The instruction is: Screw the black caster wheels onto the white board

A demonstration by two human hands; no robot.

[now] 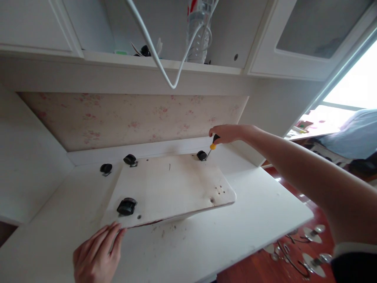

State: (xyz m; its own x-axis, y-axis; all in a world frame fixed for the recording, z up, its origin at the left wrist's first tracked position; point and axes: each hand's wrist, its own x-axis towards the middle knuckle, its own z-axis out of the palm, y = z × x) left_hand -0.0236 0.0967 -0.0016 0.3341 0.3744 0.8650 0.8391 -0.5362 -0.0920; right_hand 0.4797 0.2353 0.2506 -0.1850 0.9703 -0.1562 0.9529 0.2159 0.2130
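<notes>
The right hand [226, 133] is gripping a black-and-yellow screwdriver [212, 146], whose tip is meeting the mounting plate of the far-right swivel caster [202, 155]. The white board [173, 184] is lying on the white desktop [250, 224], two more casters standing along its left side and a loose caster [106, 169] resting beside it. The left hand [98, 251] is resting its fingertips on the board's near-left corner; whether it is clasping the underside, I cannot tell. Above, a clear plastic bottle [197, 43] is showing red label markings, cropped and too blurred to read.
</notes>
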